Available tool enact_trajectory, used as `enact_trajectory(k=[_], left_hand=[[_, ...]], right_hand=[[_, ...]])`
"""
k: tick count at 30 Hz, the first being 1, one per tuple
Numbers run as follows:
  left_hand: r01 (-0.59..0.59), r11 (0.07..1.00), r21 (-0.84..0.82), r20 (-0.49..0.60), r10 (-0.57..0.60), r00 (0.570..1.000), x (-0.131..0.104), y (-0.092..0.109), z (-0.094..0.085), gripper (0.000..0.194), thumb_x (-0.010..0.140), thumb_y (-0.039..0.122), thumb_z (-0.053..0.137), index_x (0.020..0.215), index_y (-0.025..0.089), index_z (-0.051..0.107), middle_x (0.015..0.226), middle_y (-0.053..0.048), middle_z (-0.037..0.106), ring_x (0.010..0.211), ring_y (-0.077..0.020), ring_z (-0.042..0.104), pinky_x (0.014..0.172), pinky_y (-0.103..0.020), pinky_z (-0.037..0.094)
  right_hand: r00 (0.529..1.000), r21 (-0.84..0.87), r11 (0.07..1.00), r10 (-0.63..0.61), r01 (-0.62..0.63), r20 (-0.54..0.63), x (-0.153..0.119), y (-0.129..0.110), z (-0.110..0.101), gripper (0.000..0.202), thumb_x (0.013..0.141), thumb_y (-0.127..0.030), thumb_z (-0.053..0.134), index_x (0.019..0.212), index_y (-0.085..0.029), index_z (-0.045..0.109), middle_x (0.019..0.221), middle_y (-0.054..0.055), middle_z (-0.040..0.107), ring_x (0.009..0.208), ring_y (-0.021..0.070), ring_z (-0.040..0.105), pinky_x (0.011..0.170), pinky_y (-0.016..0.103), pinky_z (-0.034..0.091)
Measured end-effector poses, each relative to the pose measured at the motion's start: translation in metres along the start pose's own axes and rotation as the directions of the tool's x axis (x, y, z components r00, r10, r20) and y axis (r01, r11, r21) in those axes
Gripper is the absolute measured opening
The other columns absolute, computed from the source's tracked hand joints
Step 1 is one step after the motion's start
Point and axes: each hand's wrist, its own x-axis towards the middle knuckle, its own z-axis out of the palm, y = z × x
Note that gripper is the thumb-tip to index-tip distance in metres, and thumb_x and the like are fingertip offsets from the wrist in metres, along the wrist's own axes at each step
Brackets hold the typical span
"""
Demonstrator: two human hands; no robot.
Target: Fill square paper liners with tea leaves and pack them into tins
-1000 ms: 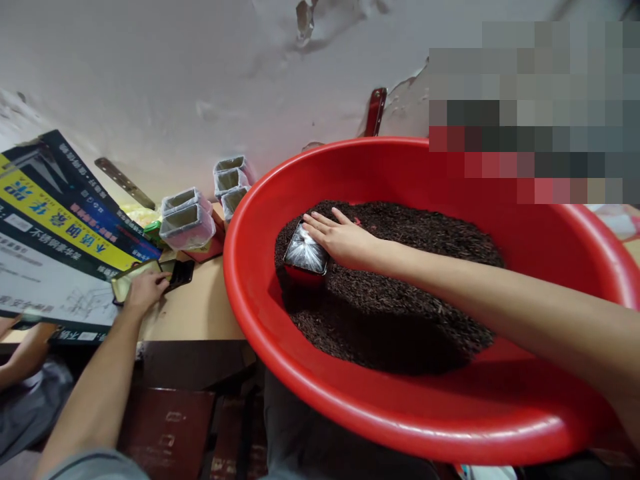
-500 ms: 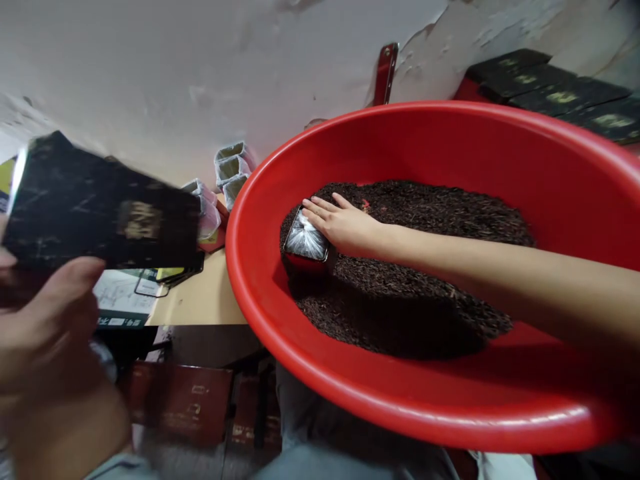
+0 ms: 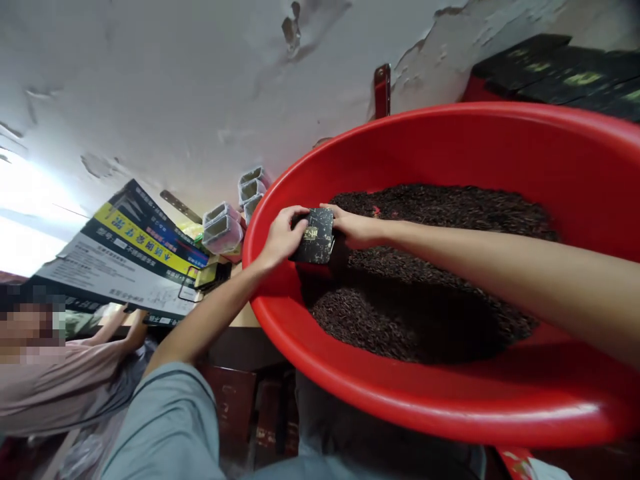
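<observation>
A black lid (image 3: 317,248) with a gold label sits over the tin inside the red basin (image 3: 425,408). My left hand (image 3: 286,235) is closed on the lid's left side, with fingers at its far edge and thumb across the top. At the lid's right side, my right hand (image 3: 354,227) is closed around the upper right corner; some of its fingers are hidden. The tin beneath is mostly covered by the lid and hands. Dark, dry shreds like loose tea (image 3: 450,213) lie around it in the basin.
White-wrapped open containers (image 3: 220,230) stand left of the basin, beside a printed cardboard sheet (image 3: 135,250). Black boxes (image 3: 583,73) lie at the back right, near the peeling wall (image 3: 210,80). Another person (image 3: 65,383) is at the left; red boxes (image 3: 230,400) are below.
My left hand has brought the black lid from the left onto the plastic-lined tin in the basin. My right hand has shifted from the tin's top to its right side.
</observation>
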Motion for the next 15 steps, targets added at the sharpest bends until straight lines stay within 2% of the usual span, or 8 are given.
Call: enact_trajectory(k=[3, 5, 6, 8, 11, 13, 15], left_hand=[[0.047, 0.973, 0.226, 0.099, -0.071, 0.993, -0.011, 0.014, 0.008, 0.072, 0.082, 0.045, 0.074, 0.141, 0.01, 0.053, 0.16, -0.026, 0.038, 0.152, -0.0333, 0.036, 0.124, -0.048, 0.032], [0.093, 0.946, 0.31, 0.183, -0.155, 0.971, -0.015, 0.022, 0.011, 0.097, 0.077, 0.055, 0.078, 0.153, 0.009, 0.039, 0.169, -0.029, 0.016, 0.157, -0.0383, 0.022, 0.126, -0.053, 0.027], [0.107, 0.935, 0.337, 0.214, -0.186, 0.959, -0.016, 0.025, 0.012, 0.104, 0.076, 0.058, 0.078, 0.156, 0.009, 0.033, 0.17, -0.029, 0.01, 0.158, -0.0398, 0.017, 0.126, -0.054, 0.025], [0.112, 0.923, 0.368, 0.255, -0.216, 0.943, -0.016, 0.027, 0.013, 0.107, 0.078, 0.059, 0.074, 0.161, 0.01, 0.026, 0.17, -0.028, 0.007, 0.158, -0.0411, 0.013, 0.127, -0.056, 0.022], [0.087, 0.914, 0.396, 0.252, -0.199, 0.947, -0.016, 0.029, 0.017, 0.099, 0.082, 0.053, 0.068, 0.163, 0.016, 0.024, 0.171, -0.024, 0.011, 0.158, -0.0424, 0.013, 0.125, -0.059, 0.024], [0.044, 0.895, 0.445, 0.236, -0.164, 0.958, -0.017, 0.033, 0.02, 0.098, 0.083, 0.049, 0.068, 0.164, 0.018, 0.023, 0.172, -0.022, 0.008, 0.157, -0.0445, 0.014, 0.123, -0.062, 0.026], [0.002, 0.861, 0.509, 0.23, -0.138, 0.963, -0.018, 0.038, 0.024, 0.1, 0.083, 0.045, 0.068, 0.164, 0.015, 0.018, 0.172, -0.023, 0.002, 0.157, -0.0455, 0.012, 0.122, -0.063, 0.027]], right_hand=[[1.0, 0.086, 0.996, 0.017, -0.015, -0.016, 0.001, 0.001, 0.005, 0.051, 0.078, -0.01, 0.061, 0.129, -0.01, 0.066, 0.149, 0.018, 0.049, 0.136, 0.0273, 0.054, 0.115, 0.039, 0.045], [0.999, 0.101, 0.995, 0.03, -0.027, -0.022, 0.003, -0.001, 0.006, 0.051, 0.077, -0.012, 0.063, 0.127, -0.01, 0.067, 0.143, 0.018, 0.055, 0.126, 0.0274, 0.061, 0.11, 0.038, 0.049], [0.999, 0.102, 0.994, 0.046, -0.044, -0.02, 0.004, -0.002, 0.005, 0.05, 0.076, -0.013, 0.064, 0.126, -0.01, 0.069, 0.139, 0.018, 0.058, 0.12, 0.027, 0.065, 0.107, 0.036, 0.052], [0.996, 0.113, 0.99, 0.085, -0.085, 0.009, 0.005, -0.002, -0.001, 0.047, 0.074, -0.013, 0.065, 0.121, -0.013, 0.072, 0.129, 0.015, 0.066, 0.107, 0.025, 0.07, 0.098, 0.032, 0.055], [0.992, 0.14, 0.982, 0.123, -0.128, 0.041, 0.006, 0.002, -0.012, 0.04, 0.074, -0.012, 0.062, 0.11, -0.018, 0.078, 0.11, 0.009, 0.076, 0.095, 0.0226, 0.072, 0.09, 0.029, 0.056], [0.987, 0.145, 0.976, 0.163, -0.159, -0.01, 0.005, 0.005, -0.017, 0.038, 0.074, -0.013, 0.061, 0.106, -0.02, 0.08, 0.103, 0.007, 0.078, 0.094, 0.0231, 0.072, 0.09, 0.03, 0.055], [0.97, 0.161, 0.963, 0.229, -0.214, -0.079, 0.005, 0.005, -0.02, 0.038, 0.074, -0.013, 0.061, 0.106, -0.018, 0.081, 0.1, 0.009, 0.079, 0.095, 0.0246, 0.072, 0.091, 0.031, 0.055]])
